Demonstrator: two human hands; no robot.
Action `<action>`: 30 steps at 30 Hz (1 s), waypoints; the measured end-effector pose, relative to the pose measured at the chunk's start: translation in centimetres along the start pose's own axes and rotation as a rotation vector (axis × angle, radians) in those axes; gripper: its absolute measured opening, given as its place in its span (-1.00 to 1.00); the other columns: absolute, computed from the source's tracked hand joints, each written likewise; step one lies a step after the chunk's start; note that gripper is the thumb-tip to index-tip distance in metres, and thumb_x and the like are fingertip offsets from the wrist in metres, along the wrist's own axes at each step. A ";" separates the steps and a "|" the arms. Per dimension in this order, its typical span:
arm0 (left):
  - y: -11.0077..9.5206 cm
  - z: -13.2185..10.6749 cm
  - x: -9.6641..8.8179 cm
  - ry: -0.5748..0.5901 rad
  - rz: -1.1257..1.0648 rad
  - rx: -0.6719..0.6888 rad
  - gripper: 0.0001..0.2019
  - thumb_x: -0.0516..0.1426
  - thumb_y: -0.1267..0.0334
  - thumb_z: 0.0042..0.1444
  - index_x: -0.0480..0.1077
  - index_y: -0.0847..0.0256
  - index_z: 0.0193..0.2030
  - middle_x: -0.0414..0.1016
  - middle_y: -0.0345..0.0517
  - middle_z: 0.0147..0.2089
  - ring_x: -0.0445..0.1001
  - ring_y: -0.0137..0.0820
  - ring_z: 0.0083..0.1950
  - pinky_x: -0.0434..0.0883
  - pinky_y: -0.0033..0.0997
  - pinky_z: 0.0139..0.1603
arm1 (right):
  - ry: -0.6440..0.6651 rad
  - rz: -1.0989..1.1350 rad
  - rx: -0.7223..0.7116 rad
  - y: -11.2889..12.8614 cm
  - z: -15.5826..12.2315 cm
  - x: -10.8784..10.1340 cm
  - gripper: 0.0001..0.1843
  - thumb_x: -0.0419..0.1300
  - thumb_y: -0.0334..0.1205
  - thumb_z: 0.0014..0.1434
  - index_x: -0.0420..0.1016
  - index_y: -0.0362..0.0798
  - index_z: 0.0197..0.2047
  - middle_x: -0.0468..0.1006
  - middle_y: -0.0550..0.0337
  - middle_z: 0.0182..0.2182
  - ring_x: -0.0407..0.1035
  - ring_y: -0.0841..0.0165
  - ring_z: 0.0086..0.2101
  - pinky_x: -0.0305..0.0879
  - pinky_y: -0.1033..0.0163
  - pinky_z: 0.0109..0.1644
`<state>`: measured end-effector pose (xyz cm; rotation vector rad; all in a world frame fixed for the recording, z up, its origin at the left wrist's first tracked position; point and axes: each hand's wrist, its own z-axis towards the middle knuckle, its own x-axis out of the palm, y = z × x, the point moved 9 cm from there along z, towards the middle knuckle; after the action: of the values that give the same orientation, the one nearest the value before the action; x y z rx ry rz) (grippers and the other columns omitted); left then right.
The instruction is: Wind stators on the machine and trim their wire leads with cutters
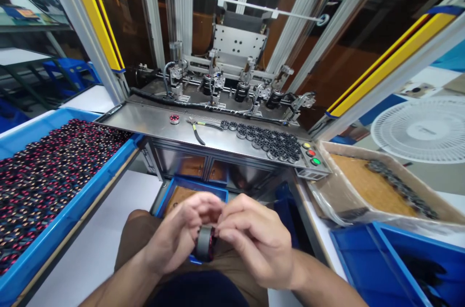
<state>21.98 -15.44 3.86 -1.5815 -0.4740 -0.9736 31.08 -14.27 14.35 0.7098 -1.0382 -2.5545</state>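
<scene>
My left hand is closed around a motor stator, a short cylinder with a grey side and dark and reddish parts at its ends, held above my lap. My right hand meets it from the right, thumb and forefinger pinched together at the stator's end. Whatever is between those fingertips is too small to make out. On the metal ledge ahead lie one red-wound stator and cutting pliers with green and black handles. Several dark stators stand grouped to their right.
A blue tray full of wound stators is at left. Behind the ledge stands a winding machine with several stations. Control buttons, a lined carton, a blue bin and a white fan are at right.
</scene>
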 end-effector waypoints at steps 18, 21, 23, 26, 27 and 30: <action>-1.3 -0.2 -1.1 -0.082 0.006 0.156 -0.67 0.25 0.07 0.12 0.45 0.11 -0.01 0.55 -0.07 -0.01 0.51 -0.25 0.08 0.42 -0.33 0.09 | -0.116 0.030 0.098 -1.7 0.0 -0.6 -0.84 0.19 -0.48 0.18 0.52 -0.13 -0.40 0.49 0.16 -0.49 0.40 0.40 -0.44 0.37 0.28 -0.36; 2.6 0.3 0.3 0.095 -0.016 -0.234 -0.39 -0.06 -0.15 0.28 0.56 0.40 -0.22 0.62 0.16 -0.24 0.61 -0.28 -0.24 0.50 -0.40 -0.21 | -0.068 0.065 0.073 -1.8 0.3 -0.5 -0.85 0.19 -0.50 0.17 0.54 -0.13 -0.37 0.50 0.14 -0.48 0.41 0.40 -0.44 0.38 0.28 -0.36; 3.6 0.1 1.0 0.166 -0.005 -0.319 -0.37 -0.05 -0.15 0.27 0.56 0.44 -0.31 0.60 0.15 -0.40 0.60 -0.32 -0.42 0.48 -0.46 -0.40 | -0.067 0.029 0.054 -1.7 0.2 -0.8 -0.87 0.20 -0.50 0.16 0.54 -0.15 -0.36 0.50 0.13 -0.47 0.40 0.40 -0.43 0.36 0.29 -0.36; 2.4 0.3 0.1 0.066 0.064 -0.161 -0.66 0.19 0.04 0.17 0.52 0.30 -0.11 0.61 -0.02 -0.36 0.60 -0.36 -0.44 0.45 -0.52 -0.45 | -0.084 -0.032 0.034 -1.5 0.1 -1.3 -0.88 0.21 -0.51 0.16 0.53 -0.18 -0.37 0.50 0.11 -0.48 0.39 0.40 -0.43 0.35 0.29 -0.35; 1.8 0.3 -0.2 0.022 0.094 -0.095 -0.69 0.24 0.10 0.14 0.50 0.23 -0.06 0.61 -0.06 -0.31 0.60 -0.37 -0.41 0.46 -0.52 -0.43 | -0.100 -0.051 0.037 -1.5 0.0 -1.4 -0.88 0.21 -0.51 0.16 0.53 -0.18 -0.37 0.50 0.11 -0.47 0.39 0.41 -0.42 0.35 0.30 -0.35; -0.1 0.0 -1.1 -0.098 0.203 0.115 -0.72 0.30 0.23 0.09 0.49 0.12 -0.04 0.61 -0.13 -0.17 0.60 -0.42 -0.29 0.50 -0.51 -0.27 | -0.169 -0.089 0.065 -1.6 -0.2 -1.7 -0.85 0.19 -0.53 0.17 0.52 -0.16 -0.38 0.49 0.14 -0.47 0.38 0.43 -0.42 0.32 0.33 -0.34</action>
<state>21.27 -15.21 3.01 -1.5446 -0.4196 -0.7056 32.53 -12.51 13.63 0.5769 -1.1723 -2.7070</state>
